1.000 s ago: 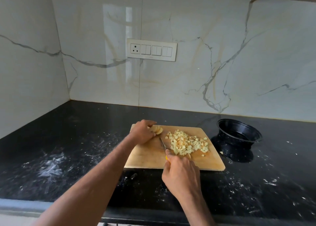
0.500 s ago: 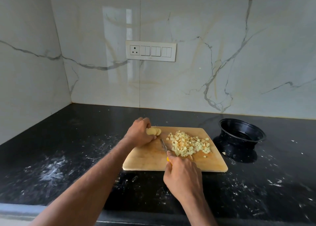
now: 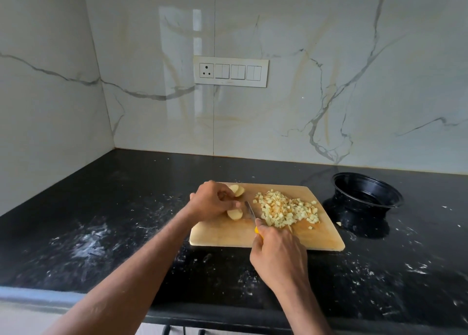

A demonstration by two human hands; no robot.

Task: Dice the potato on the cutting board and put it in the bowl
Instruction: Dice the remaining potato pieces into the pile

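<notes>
A wooden cutting board (image 3: 222,236) lies on the black counter. A pile of diced potato (image 3: 286,210) covers its right half. My left hand (image 3: 211,201) holds a potato slice (image 3: 235,214) down on the board's left part. More uncut slices (image 3: 236,190) lie just behind that hand. My right hand (image 3: 277,255) grips a knife by its yellow handle. The knife blade (image 3: 250,210) points away from me, between the held slice and the pile. A black bowl (image 3: 367,195) stands to the right of the board.
The black counter (image 3: 114,208) is speckled with white flecks. Marble walls close off the back and left. A switch panel (image 3: 230,72) sits on the back wall. One potato bit (image 3: 338,223) lies on the counter beside the bowl.
My left hand has brought one slice from the back stack down toward the middle of the board, next to the blade. My right hand and the knife have barely moved.
</notes>
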